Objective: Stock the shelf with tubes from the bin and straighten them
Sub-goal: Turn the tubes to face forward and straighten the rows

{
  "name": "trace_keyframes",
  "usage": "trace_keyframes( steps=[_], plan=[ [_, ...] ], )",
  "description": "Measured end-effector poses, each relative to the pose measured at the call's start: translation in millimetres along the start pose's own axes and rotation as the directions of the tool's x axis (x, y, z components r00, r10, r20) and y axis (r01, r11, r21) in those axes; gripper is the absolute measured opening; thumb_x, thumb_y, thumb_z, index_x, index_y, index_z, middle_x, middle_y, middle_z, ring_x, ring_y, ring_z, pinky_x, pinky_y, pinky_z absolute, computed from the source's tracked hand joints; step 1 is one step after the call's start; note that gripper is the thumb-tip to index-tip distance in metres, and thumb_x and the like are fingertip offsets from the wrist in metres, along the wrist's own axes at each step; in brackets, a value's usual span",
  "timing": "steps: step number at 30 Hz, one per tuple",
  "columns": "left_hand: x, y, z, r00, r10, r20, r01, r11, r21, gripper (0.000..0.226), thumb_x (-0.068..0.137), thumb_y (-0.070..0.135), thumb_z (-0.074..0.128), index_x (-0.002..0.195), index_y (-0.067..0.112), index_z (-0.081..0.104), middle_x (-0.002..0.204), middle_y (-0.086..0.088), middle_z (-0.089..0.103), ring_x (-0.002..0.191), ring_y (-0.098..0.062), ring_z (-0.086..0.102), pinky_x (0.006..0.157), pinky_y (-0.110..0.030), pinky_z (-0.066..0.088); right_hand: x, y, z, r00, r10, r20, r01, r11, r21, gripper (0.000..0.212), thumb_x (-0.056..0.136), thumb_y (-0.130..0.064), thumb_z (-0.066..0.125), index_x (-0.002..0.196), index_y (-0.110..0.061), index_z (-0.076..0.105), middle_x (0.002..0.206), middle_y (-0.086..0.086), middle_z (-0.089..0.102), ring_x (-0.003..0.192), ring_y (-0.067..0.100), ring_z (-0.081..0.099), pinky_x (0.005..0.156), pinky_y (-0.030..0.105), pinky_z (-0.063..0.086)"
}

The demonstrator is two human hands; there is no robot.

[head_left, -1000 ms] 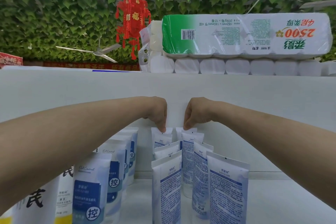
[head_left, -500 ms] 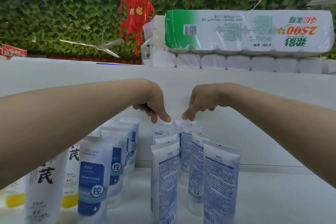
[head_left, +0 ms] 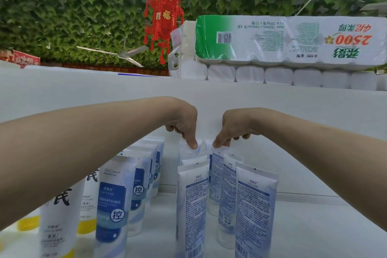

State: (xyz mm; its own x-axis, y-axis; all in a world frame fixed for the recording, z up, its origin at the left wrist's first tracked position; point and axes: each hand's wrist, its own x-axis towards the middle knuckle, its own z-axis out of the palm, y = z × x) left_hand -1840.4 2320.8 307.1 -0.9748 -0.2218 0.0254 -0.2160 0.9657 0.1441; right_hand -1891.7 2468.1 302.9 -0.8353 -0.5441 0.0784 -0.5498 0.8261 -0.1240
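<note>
the left hand (head_left: pixel 184 125) and the right hand (head_left: pixel 232 130) are held close together, just apart, at the back of the shelf (head_left: pixel 314 226). a narrow pinch is made by each. the crimped top edge of the left rear tube (head_left: pixel 187 150) is nipped by the left hand, and that of the right rear tube (head_left: pixel 217 163) by the right hand, with the other fingers curled in. both tubes are stood upright, just in front of the white back panel (head_left: pixel 293 115), at the far ends of two short rows of tubes (head_left: pixel 193 199) set side by side. a longer row of blue-labelled tubes (head_left: pixel 114 201) is ranged to the left, near but apart. white shelf surface is seen to the right of the rows, up to the frame's edge. a toilet paper pack (head_left: pixel 289 40) is laid on the panel's upper edge, well above the hands.
</note>
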Motion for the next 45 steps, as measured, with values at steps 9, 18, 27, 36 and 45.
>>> trace_keyframes(
  steps=[9, 18, 27, 36, 45],
  plan=[
    [-14, -2, -5, 0.999, 0.007, 0.053, -0.008, 1.000, 0.018, 0.052, 0.077, 0.036, 0.080, 0.118, 0.007, 0.065, 0.107, -0.002, 0.062, 0.103, -0.021, 0.053, 0.089, -0.035, 0.046, -5, 19, -13, 0.985, -0.172, -0.020, 0.173, 0.981, 0.091, 0.015, 0.082, -0.018, 0.076, 0.094, -0.028, 0.074, 0.088, -0.004, 0.057, 0.080, 0.018, 0.047, 0.067, 0.027, 0.039],
    [-11, -2, -1, 0.999, 0.037, 0.034, -0.039, 0.998, 0.046, 0.022, 0.076, 0.025, 0.081, 0.084, 0.014, 0.064, 0.123, -0.010, 0.065, 0.118, -0.028, 0.055, 0.092, -0.040, 0.045, -6, 22, -6, 0.976, -0.217, 0.002, 0.216, 0.973, 0.077, 0.014, 0.075, -0.029, 0.084, 0.088, -0.028, 0.080, 0.091, -0.014, 0.075, 0.100, 0.005, 0.062, 0.097, 0.035, 0.049],
    [-13, -5, 1, 0.998, 0.067, 0.015, -0.068, 0.996, 0.059, 0.018, 0.074, 0.025, 0.083, 0.075, 0.018, 0.066, 0.110, -0.008, 0.067, 0.113, -0.029, 0.058, 0.103, -0.046, 0.045, -6, 16, -3, 0.986, -0.157, -0.058, 0.161, 0.985, 0.064, 0.014, 0.072, -0.028, 0.086, 0.082, -0.021, 0.081, 0.088, -0.013, 0.076, 0.104, 0.013, 0.064, 0.100, 0.044, 0.049],
    [-18, -6, 3, 0.991, 0.130, 0.002, -0.130, 0.990, 0.051, 0.013, 0.079, 0.018, 0.079, 0.075, 0.015, 0.067, 0.081, 0.004, 0.063, 0.103, -0.026, 0.058, 0.105, -0.046, 0.043, -5, 9, -2, 0.992, -0.103, -0.077, 0.104, 0.995, 0.011, 0.023, 0.071, -0.029, 0.086, 0.085, -0.013, 0.078, 0.100, 0.000, 0.074, 0.103, 0.025, 0.065, 0.097, 0.047, 0.051],
    [-18, -9, 4, 0.980, 0.199, -0.028, -0.197, 0.979, 0.047, 0.010, 0.079, 0.018, 0.079, 0.077, 0.014, 0.070, 0.078, 0.004, 0.066, 0.087, -0.017, 0.057, 0.101, -0.040, 0.047, -9, 4, -3, 0.996, -0.077, -0.054, 0.077, 0.997, 0.003, 0.026, 0.073, -0.026, 0.086, 0.091, -0.010, 0.077, 0.107, 0.004, 0.073, 0.107, 0.028, 0.065, 0.098, 0.047, 0.051]
  ],
)
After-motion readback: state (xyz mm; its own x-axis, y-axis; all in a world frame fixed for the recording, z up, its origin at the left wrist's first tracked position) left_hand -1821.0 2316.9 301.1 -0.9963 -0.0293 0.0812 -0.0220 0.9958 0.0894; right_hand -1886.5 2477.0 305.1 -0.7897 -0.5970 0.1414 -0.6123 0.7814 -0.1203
